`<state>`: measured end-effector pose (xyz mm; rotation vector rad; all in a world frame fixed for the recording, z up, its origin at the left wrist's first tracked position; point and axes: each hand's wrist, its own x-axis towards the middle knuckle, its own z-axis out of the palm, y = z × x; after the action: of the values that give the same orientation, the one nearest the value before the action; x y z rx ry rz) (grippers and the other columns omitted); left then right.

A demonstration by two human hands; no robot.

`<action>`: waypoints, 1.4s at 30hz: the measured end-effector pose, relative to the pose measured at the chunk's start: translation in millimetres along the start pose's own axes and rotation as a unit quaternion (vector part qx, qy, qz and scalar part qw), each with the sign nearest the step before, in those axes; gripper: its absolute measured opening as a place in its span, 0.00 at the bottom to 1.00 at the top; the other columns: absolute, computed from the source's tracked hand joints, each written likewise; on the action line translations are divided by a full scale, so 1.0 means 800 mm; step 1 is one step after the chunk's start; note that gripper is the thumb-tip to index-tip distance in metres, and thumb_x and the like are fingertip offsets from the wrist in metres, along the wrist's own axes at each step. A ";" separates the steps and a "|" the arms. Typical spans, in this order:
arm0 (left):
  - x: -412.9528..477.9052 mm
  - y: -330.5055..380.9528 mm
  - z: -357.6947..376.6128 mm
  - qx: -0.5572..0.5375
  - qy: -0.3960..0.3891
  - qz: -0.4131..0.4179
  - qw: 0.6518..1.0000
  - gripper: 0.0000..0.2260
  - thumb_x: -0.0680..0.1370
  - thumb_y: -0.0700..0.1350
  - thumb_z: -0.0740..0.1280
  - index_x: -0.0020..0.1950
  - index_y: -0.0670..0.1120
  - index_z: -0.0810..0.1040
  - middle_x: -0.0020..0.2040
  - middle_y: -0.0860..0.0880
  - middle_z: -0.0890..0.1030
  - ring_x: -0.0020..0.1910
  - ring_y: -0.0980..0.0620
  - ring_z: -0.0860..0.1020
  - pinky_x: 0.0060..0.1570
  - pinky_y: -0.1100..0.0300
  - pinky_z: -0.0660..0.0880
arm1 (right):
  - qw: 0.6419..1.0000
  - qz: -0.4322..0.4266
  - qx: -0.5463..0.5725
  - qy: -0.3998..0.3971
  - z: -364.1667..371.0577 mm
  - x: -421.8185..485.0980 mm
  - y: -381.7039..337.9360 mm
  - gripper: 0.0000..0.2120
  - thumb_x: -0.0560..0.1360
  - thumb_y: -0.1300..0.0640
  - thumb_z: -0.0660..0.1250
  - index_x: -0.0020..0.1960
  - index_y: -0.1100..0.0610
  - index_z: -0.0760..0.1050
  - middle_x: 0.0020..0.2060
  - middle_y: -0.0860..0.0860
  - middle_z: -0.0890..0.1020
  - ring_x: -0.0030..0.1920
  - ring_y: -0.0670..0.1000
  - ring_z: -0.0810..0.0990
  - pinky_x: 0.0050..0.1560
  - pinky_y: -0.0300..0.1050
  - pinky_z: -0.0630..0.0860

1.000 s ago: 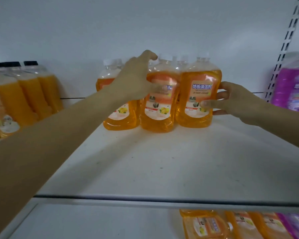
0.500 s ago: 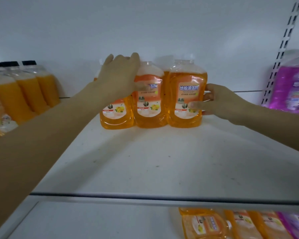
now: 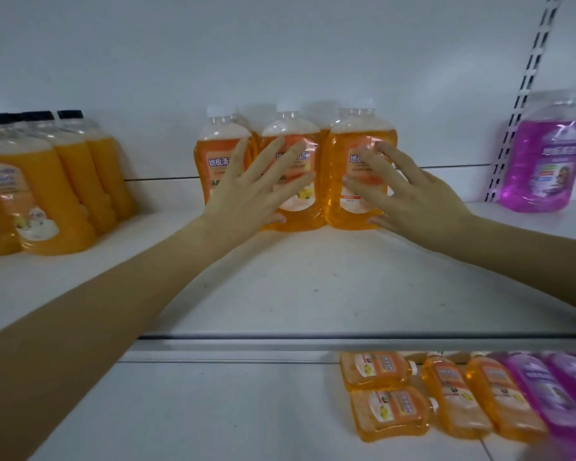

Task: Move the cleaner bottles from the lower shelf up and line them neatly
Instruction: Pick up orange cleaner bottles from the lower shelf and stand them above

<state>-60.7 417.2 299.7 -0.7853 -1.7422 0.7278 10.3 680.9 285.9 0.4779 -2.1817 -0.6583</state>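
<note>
Orange clear-plastic cleaner bottles [image 3: 334,184] stand mid-frame on the white shelf [image 3: 313,281]; left hand [image 3: 246,197] and right hand [image 3: 411,197] press them, grips wide.

One head-worn wide-angle view, close, forward and down onto the upper shelf [image 3: 313,281].

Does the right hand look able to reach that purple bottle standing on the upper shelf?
Probably yes: the right hand rests open on an orange bottle, and only bare shelf lies between it and the purple bottle.
</note>
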 end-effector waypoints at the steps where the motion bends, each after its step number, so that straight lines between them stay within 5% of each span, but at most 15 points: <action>1: -0.001 0.001 0.003 -0.002 0.004 0.000 1.000 0.46 0.60 0.67 0.72 0.72 0.53 0.57 0.71 0.45 0.69 0.68 0.43 0.70 0.62 0.40 0.68 | 1.000 0.002 -0.001 -0.013 -0.005 0.001 -0.002 0.41 0.60 0.48 0.79 0.68 0.56 0.67 0.67 0.63 0.68 0.64 0.67 0.70 0.46 0.59 0.80; 8: -0.001 0.004 0.000 -0.039 0.001 -0.010 0.999 0.44 0.63 0.62 0.73 0.73 0.51 0.58 0.73 0.43 0.65 0.70 0.40 0.66 0.65 0.38 0.64 | 0.997 0.005 0.015 -0.072 -0.032 0.004 -0.013 0.37 0.63 0.52 0.77 0.67 0.56 0.65 0.66 0.65 0.70 0.64 0.69 0.70 0.53 0.64 0.75; 11: 0.001 0.006 -0.014 -0.178 0.006 -0.015 0.984 0.34 0.67 0.52 0.74 0.70 0.47 0.67 0.72 0.40 0.66 0.70 0.36 0.64 0.65 0.34 0.59 | 0.999 -0.005 0.026 -0.035 -0.048 -0.014 -0.013 0.26 0.74 0.50 0.64 0.69 0.55 0.63 0.68 0.63 0.69 0.65 0.67 0.70 0.60 0.65 0.69; 13: 0.000 0.006 -0.036 -0.261 0.012 -0.029 0.965 0.26 0.72 0.53 0.64 0.69 0.46 0.69 0.72 0.41 0.66 0.71 0.37 0.64 0.65 0.34 0.57 | 0.999 0.020 0.042 -0.022 -0.063 -0.038 -0.017 0.24 0.76 0.47 0.56 0.70 0.55 0.64 0.69 0.61 0.68 0.66 0.65 0.70 0.63 0.64 0.65; 17: -0.012 0.015 -0.097 -0.376 -0.014 -0.062 0.925 0.29 0.75 0.59 0.52 0.72 0.46 0.66 0.73 0.44 0.65 0.72 0.41 0.61 0.69 0.40 0.56 | 0.988 0.084 0.124 0.020 -0.104 -0.100 -0.030 0.22 0.77 0.49 0.58 0.68 0.57 0.69 0.68 0.61 0.70 0.65 0.64 0.71 0.63 0.61 0.66; 21: -0.045 0.063 -0.166 -0.445 0.097 -0.103 0.884 0.20 0.80 0.50 0.58 0.67 0.41 0.71 0.66 0.42 0.74 0.65 0.41 0.71 0.66 0.49 0.65 | 0.967 0.161 0.183 0.075 -0.143 -0.177 -0.049 0.19 0.79 0.52 0.60 0.66 0.60 0.71 0.66 0.59 0.72 0.65 0.60 0.71 0.65 0.56 0.64; 26: -0.099 0.182 -0.259 -0.565 0.123 -0.211 0.788 0.14 0.80 0.43 0.60 0.63 0.39 0.75 0.62 0.45 0.76 0.63 0.48 0.72 0.65 0.58 0.67 | 0.918 0.268 0.280 0.081 -0.159 -0.297 -0.119 0.19 0.77 0.54 0.62 0.65 0.61 0.71 0.66 0.60 0.72 0.68 0.59 0.66 0.66 0.62 0.64; 31: -0.172 0.336 -0.312 -0.641 -0.004 -0.329 0.694 0.16 0.78 0.44 0.60 0.62 0.39 0.75 0.61 0.49 0.75 0.61 0.51 0.73 0.63 0.60 0.68 | 0.844 0.371 0.388 0.006 -0.152 -0.436 -0.198 0.20 0.76 0.52 0.61 0.64 0.62 0.72 0.63 0.54 0.73 0.65 0.54 0.68 0.65 0.54 0.66; 37: -0.252 0.465 -0.335 -0.670 -0.203 -0.347 0.624 0.17 0.77 0.47 0.60 0.63 0.40 0.75 0.62 0.45 0.77 0.61 0.52 0.73 0.61 0.67 0.65 | 0.726 0.489 0.457 -0.159 -0.154 -0.570 -0.254 0.21 0.76 0.53 0.63 0.67 0.61 0.70 0.63 0.56 0.76 0.64 0.56 0.72 0.62 0.37 0.62; 42: -0.283 0.510 -0.329 -0.625 -0.331 -0.378 0.598 0.16 0.78 0.39 0.63 0.66 0.40 0.72 0.65 0.44 0.74 0.65 0.46 0.71 0.60 0.70 0.59 | 0.658 0.523 0.455 -0.293 -0.138 -0.618 -0.277 0.24 0.76 0.56 0.64 0.70 0.60 0.65 0.67 0.57 0.71 0.69 0.56 0.66 0.65 0.43 0.60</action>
<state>310.9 509.1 -74.5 -0.4653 -2.9272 -1.1490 427.0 733.6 -73.3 -0.6741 -2.7245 1.1300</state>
